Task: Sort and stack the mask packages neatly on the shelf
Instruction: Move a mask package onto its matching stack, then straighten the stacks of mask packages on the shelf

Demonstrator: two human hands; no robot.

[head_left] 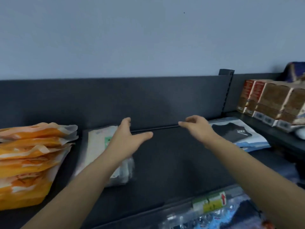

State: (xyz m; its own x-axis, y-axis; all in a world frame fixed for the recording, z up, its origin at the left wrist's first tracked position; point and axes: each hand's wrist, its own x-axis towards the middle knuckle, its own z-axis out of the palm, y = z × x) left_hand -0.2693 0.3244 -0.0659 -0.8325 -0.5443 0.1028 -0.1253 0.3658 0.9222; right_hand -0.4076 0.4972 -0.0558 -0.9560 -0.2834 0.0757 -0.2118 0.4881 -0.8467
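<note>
We see a dark shelf [165, 164] with mask packs on it. Both hands are held out over the bare middle of the shelf, and neither one holds anything.

The left hand [127, 141] is up in the air with its fingers [126, 121] straight and the thumb spread wide. Its arm crosses over a small pile of white packs [99, 142] lying flat on the shelf. We cannot tell if the arm touches the pile.

The right hand [198, 128] is near the back of the shelf. Its fingers are bent a little and loose, with a small gap between them and the thumb.

On the far left there is a tall, messy stack of orange packs [29, 159]. It stands just beside the white packs. On the right, a blue and white pack [244, 138] with a picture of a black mask lies flat, just beside the right arm.

Further right, on the next shelf, brown boxes [272, 103] stand in a row. At the front edge of the shelf there is a green and yellow price tag [209, 202]. Below it we see shiny blue packs [206, 220], but they are too blurry to read. Behind the shelf is a plain grey-blue wall [132, 38].
</note>
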